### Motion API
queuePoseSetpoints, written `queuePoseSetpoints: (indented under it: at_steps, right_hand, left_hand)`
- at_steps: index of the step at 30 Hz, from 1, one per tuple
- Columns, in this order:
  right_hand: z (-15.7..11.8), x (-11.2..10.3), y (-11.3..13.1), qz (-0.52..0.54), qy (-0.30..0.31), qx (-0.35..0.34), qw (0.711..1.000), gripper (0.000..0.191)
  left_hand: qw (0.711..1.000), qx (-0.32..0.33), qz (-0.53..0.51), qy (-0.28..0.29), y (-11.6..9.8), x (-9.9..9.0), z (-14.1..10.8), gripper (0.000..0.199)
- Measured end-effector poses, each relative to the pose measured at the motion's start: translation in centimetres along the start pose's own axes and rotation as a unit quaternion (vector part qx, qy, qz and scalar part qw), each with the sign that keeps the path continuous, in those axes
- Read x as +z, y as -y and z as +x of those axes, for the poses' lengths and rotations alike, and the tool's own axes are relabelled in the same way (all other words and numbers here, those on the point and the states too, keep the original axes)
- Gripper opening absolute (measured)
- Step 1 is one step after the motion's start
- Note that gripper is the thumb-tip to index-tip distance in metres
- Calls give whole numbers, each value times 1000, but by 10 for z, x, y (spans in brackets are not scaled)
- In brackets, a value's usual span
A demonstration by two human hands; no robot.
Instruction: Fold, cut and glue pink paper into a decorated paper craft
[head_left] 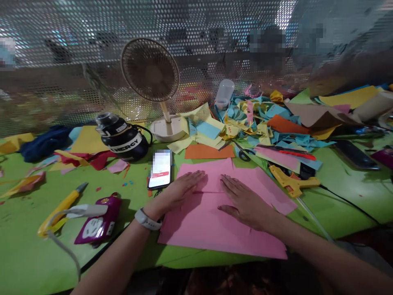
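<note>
Pink paper sheets [208, 225] lie on the green tabletop in front of me, and a crease or edge runs across them between my hands. My left hand [184, 188] rests flat on their left part, fingers stretched out; a pale watch band is on that wrist. On the right part my right hand [242, 200] lies flat with its thumb spread from the fingers. Just left of the paper is a lit phone [160, 169]. An orange paper strip [208, 151] and scissors [245, 153] lie beyond the sheets. To the right sits a yellow glue gun [291, 182].
At the back stand a small fan [150, 71] and a dark bottle [124, 139]. Paper scraps [251, 119] are heaped at the back right beside a dark phone [356, 155]. A yellow cutter knife [63, 207] and a purple power bank [101, 219] with a cable lie left.
</note>
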State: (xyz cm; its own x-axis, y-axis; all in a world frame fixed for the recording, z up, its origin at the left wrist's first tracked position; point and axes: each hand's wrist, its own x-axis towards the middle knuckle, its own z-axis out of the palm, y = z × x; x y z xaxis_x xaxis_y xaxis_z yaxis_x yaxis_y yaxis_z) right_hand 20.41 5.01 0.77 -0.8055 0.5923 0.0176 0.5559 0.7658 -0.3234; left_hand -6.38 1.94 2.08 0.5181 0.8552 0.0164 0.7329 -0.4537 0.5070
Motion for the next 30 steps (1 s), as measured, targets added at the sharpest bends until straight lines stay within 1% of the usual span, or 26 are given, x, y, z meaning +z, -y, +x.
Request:
queuePoseSetpoints:
  at_steps: [2,3,6,10,13,19,22,30]
  right_hand:
    - [0,1,-1,-8,-3,-4,1000,76]
    - [0,1,-1,-12,-4,-6,1000,76]
    - [0,3,-2,-28,-9,-10,1000,76]
    - [0,3,-3,-36,-16,-16,999,75]
    - [1,3,-4,-37,-17,-18,999,75]
    - [1,3,-4,-38,-6,-13,999,75]
    - [1,4,-4,-39,-9,-17,999,74]
    - [1,4,-3,-51,-7,-15,999,74]
  left_hand:
    - [1000,-10,14,1,5,2,0,50]
    - [1000,-11,23,10,6,3,0,50]
    - [998,-18,40,38,7,2,0,51]
    - [997,-26,45,53,8,-1,0,49]
    - [997,-25,48,53,8,-1,-1,49]
    - [994,-51,91,24,7,6,-2,49]
    - [991,-43,123,30,6,8,-3,49]
    - [980,-34,189,51,2,6,-7,51]
